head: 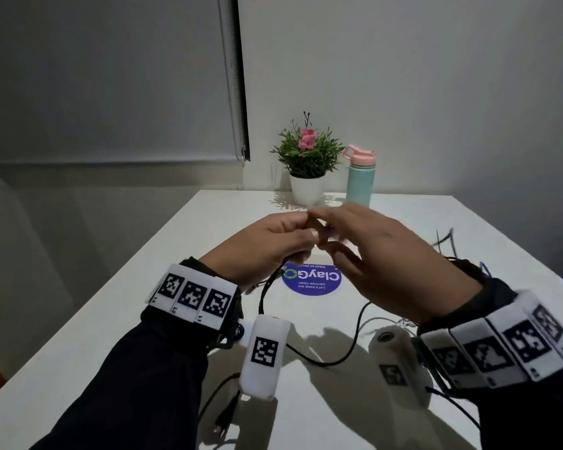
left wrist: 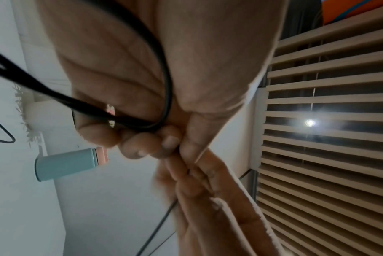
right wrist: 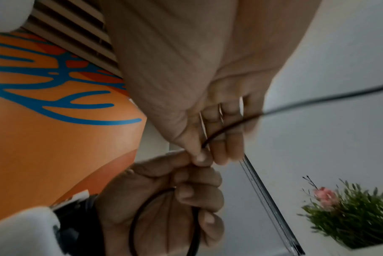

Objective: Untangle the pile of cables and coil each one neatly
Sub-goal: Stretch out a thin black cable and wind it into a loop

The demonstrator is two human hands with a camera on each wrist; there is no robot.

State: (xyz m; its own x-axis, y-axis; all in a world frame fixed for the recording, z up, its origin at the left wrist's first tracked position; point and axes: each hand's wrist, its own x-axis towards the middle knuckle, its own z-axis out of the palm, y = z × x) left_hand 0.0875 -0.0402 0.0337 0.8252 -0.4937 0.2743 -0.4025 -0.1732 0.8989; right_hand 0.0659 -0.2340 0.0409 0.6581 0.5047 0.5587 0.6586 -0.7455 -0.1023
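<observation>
Both hands meet above the white table (head: 403, 222). My left hand (head: 273, 241) curls round a loop of black cable (left wrist: 166, 83), with the loop lying across the palm in the left wrist view. My right hand (head: 364, 245) pinches the same black cable (right wrist: 219, 132) between thumb and fingers, touching the left fingertips. From the hands, the black cable (head: 322, 360) hangs down and trails over the table. In the right wrist view, the left hand (right wrist: 175, 199) holds the coil from below. A plug end (head: 225, 414) lies near the front edge.
A potted plant (head: 307, 157) and a teal bottle with a pink lid (head: 359, 177) stand at the table's far edge. A round blue sticker (head: 312, 280) marks the table under the hands. More thin dark cable (head: 446, 241) lies at the right side.
</observation>
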